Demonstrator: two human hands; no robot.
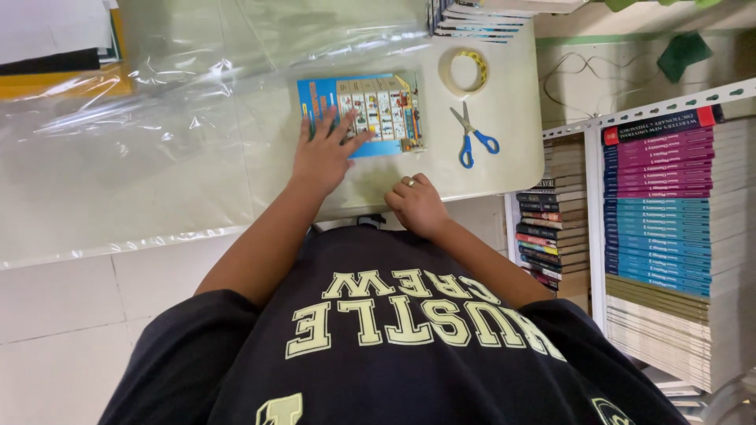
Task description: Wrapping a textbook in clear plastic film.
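Observation:
A thin blue book (378, 110) with a colourful picture cover lies flat on a pale table (512, 149), on a large clear plastic sheet (157, 149). My left hand (324, 153) presses flat on the book's left part, fingers spread. At the table's near edge, just below the book, my right hand (417, 205) rests with its fingers curled; a ring shows on one finger. Whether it pinches the sheet's edge is hidden.
Blue-handled scissors (472, 134) and a roll of clear tape (466, 69) lie right of the book. A stack of books (480, 20) sits at the table's far edge. Metal shelves (661, 220) packed with stacked books stand to the right. The floor is tiled.

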